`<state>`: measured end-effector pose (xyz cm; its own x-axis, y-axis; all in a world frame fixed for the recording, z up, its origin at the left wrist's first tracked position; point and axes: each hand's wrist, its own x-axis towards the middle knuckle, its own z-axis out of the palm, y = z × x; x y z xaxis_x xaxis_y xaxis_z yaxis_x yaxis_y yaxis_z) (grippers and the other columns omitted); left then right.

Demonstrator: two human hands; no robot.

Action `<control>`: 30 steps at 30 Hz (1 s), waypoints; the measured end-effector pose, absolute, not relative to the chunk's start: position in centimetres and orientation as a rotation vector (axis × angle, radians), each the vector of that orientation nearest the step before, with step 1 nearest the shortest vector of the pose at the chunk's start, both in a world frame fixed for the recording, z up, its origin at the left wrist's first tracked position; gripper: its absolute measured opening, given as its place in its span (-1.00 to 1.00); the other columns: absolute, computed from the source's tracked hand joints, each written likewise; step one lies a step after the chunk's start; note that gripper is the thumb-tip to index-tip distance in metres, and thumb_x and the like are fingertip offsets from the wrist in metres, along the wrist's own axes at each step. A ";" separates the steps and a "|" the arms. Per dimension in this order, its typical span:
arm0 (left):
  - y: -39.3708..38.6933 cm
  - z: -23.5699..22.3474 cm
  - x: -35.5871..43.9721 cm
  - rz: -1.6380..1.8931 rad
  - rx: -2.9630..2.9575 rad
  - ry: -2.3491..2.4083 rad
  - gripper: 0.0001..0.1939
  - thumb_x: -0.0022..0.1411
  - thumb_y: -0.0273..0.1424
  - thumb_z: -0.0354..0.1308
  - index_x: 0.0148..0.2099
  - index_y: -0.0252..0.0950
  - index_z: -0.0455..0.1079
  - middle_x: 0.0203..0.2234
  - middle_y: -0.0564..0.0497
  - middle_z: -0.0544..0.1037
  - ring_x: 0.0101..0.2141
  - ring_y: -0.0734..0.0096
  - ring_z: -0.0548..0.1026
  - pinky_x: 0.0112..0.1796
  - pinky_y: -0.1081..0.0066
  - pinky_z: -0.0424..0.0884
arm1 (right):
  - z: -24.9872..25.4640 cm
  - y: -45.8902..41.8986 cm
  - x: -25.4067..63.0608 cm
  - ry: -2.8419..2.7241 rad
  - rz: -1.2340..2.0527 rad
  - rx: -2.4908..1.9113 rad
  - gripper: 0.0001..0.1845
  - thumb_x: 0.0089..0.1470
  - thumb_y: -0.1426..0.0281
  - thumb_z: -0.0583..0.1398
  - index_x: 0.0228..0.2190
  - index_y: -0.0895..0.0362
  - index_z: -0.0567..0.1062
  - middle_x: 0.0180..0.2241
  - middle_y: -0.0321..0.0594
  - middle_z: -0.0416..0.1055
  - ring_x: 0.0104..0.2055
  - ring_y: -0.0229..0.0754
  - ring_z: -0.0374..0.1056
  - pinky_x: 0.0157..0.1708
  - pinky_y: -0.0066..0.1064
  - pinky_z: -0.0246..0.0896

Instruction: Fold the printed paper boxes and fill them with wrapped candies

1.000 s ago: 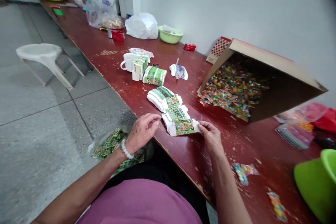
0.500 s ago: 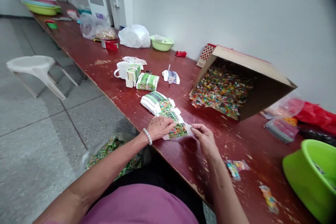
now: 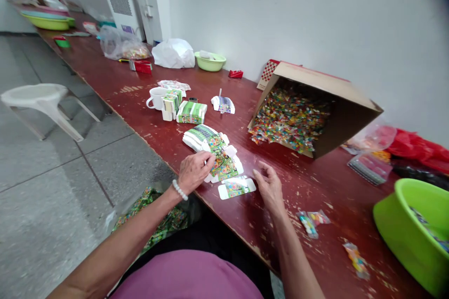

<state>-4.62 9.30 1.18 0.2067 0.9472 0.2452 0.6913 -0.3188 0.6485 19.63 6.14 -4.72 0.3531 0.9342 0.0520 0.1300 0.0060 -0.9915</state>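
A single flat printed candy carton (image 3: 237,188) lies on the table between my hands. My right hand (image 3: 271,189) is just right of its end flap, fingers apart and holding nothing. Beyond it is a fanned stack of flat green cartons (image 3: 224,161). My left hand (image 3: 196,170), with a beaded bracelet at the wrist, rests at the stack's near left side. Its fingers are curled closed, and whatever may be between them is hidden. Banded green carton bundles (image 3: 191,112) stand farther back beside a white mug (image 3: 156,98).
A tipped cardboard box (image 3: 345,126) spills wrapped candies (image 3: 289,121) behind my right hand. Candy packets (image 3: 308,224) lie to the right, near a green basin (image 3: 403,229). Below the table's left edge sits a bag of green wrappers (image 3: 150,217). A white stool (image 3: 38,96) stands left.
The carton that was under both hands now lies loose, nearer me. My right hand has let go and its fingers have spread. My left hand has drawn back leftward.
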 end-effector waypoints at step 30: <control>1.5 2.7 -3.5 0.417 0.933 0.367 -0.54 -0.04 -0.09 0.44 -0.25 -0.36 0.51 -0.52 -0.08 0.65 -0.46 0.20 0.63 -0.34 0.33 0.48 | 3.5 -0.9 13.3 -1.047 1.310 -1.017 -0.51 0.05 -0.04 0.27 -0.12 0.03 0.59 -0.39 -0.20 0.53 -0.31 -0.07 0.49 -0.28 -0.25 0.44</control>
<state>-3.54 1.45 2.74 0.8602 0.4950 -0.1225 -0.1850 0.5268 0.8296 13.32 -0.89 3.49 -0.0097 0.9998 0.0153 -0.2351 0.0126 -0.9719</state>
